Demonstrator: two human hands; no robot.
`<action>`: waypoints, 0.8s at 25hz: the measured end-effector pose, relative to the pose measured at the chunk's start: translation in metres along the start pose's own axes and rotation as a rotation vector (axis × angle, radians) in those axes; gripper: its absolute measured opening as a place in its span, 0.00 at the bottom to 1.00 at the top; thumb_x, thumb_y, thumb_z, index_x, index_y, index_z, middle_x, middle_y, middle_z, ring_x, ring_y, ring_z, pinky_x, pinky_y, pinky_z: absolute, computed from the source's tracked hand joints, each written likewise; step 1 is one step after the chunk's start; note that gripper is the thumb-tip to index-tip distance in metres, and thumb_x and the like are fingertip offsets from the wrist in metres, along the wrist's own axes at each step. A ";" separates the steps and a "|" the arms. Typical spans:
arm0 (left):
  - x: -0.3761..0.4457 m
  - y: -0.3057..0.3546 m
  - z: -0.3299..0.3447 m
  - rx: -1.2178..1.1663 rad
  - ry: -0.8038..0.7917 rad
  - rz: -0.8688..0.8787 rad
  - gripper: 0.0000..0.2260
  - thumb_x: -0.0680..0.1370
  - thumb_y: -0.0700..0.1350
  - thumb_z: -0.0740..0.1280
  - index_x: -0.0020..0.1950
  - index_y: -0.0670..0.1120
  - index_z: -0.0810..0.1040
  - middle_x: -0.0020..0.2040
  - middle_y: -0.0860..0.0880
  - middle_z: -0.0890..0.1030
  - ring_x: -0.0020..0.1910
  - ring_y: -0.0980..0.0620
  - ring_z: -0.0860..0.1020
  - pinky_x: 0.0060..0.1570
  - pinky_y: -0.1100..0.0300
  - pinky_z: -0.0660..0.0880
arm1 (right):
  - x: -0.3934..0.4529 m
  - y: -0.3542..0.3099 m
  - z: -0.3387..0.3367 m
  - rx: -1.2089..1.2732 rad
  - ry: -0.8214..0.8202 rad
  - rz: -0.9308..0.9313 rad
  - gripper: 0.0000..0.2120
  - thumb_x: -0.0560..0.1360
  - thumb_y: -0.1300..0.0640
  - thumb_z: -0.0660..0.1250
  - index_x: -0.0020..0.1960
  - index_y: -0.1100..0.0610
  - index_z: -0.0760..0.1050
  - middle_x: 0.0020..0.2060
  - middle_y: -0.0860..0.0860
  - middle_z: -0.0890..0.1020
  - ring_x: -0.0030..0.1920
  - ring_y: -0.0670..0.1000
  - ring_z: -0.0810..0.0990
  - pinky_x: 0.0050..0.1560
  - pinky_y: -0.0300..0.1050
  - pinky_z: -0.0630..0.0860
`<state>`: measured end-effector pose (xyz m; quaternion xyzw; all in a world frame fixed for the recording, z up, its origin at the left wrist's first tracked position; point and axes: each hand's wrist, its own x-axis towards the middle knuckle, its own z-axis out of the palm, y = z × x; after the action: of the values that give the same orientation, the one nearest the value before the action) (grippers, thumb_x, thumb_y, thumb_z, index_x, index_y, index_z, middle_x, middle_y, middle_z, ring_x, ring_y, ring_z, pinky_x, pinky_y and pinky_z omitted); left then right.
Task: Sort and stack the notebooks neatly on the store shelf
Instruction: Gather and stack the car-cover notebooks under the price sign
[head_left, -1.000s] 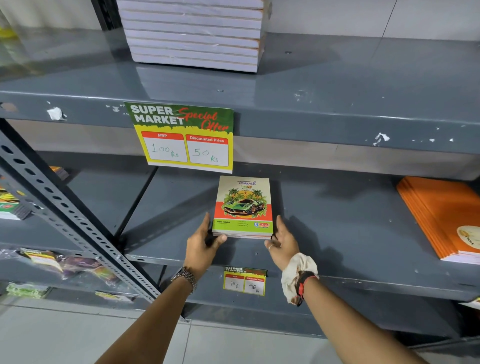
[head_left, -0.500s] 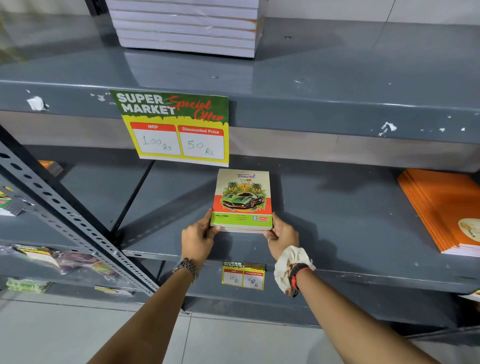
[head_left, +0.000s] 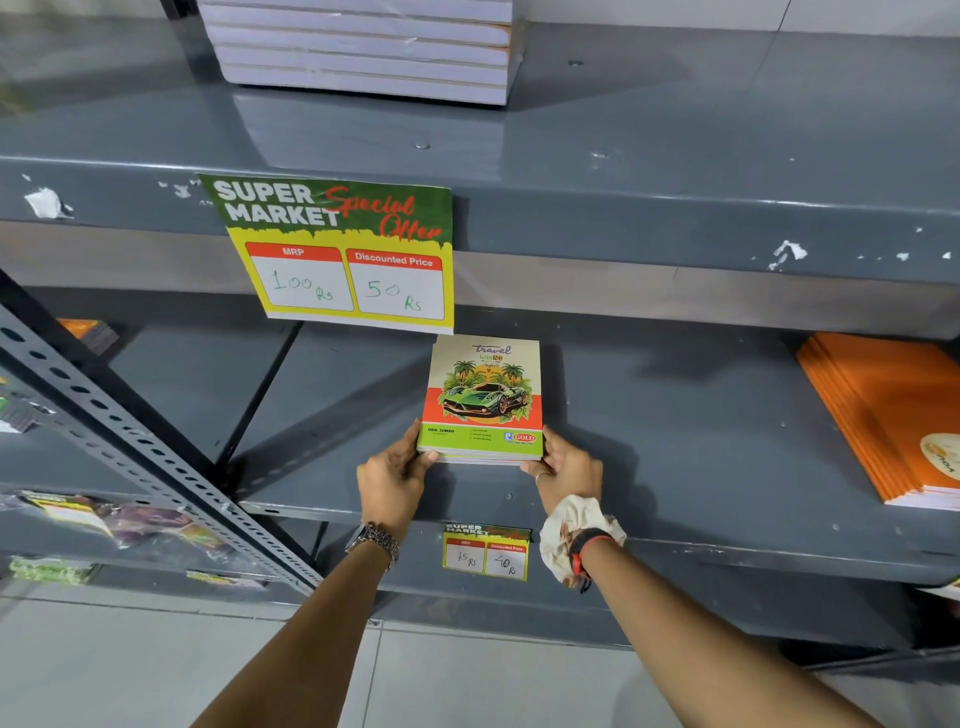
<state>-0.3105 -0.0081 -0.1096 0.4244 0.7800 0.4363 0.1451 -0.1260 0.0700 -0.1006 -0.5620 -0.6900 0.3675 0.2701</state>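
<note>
- A small stack of notebooks (head_left: 483, 400), the top cover showing a green car and palm trees, lies flat on the middle shelf (head_left: 675, 441), close to its front edge and roughly midway along it.
- The left hand (head_left: 392, 480) grips the stack's near left corner, thumb on top and fingers curled at the side.
- The right hand (head_left: 566, 467) clasps the near right corner the same way; a cloth (head_left: 571, 535) is wrapped at that wrist.
- A large price sign (head_left: 337, 254) hangs from the front edge of the upper shelf (head_left: 675, 171), just above the stack.
- A pile of white-edged books (head_left: 363, 47) sits on the upper shelf, toward its back.
- Orange notebooks (head_left: 883, 415) lie at the middle shelf's right end, well apart from the hands.
- A small price tag (head_left: 485, 553) is on the middle shelf's front lip, between the wrists.
</note>
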 end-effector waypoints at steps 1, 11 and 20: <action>0.000 -0.001 0.001 -0.003 0.016 -0.005 0.21 0.71 0.42 0.71 0.63 0.46 0.73 0.50 0.43 0.84 0.44 0.59 0.77 0.44 0.75 0.69 | -0.001 0.000 0.000 0.036 0.013 0.012 0.21 0.70 0.66 0.71 0.60 0.53 0.77 0.50 0.53 0.86 0.52 0.53 0.84 0.60 0.50 0.77; -0.005 -0.007 0.005 -0.036 0.088 0.054 0.19 0.70 0.41 0.72 0.60 0.44 0.77 0.51 0.42 0.83 0.41 0.58 0.79 0.44 0.77 0.70 | -0.008 0.005 -0.006 0.181 -0.030 0.027 0.25 0.71 0.63 0.70 0.67 0.56 0.70 0.56 0.53 0.83 0.54 0.43 0.77 0.64 0.44 0.72; -0.007 0.000 0.005 -0.001 0.130 0.044 0.17 0.70 0.40 0.71 0.59 0.43 0.77 0.50 0.41 0.83 0.42 0.45 0.83 0.42 0.63 0.75 | -0.002 0.005 -0.010 0.128 -0.022 0.029 0.21 0.71 0.65 0.70 0.63 0.60 0.74 0.56 0.56 0.82 0.57 0.51 0.81 0.60 0.36 0.70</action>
<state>-0.3036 -0.0111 -0.1132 0.4119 0.7781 0.4666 0.0846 -0.1146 0.0707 -0.0983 -0.5491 -0.6599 0.4211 0.2926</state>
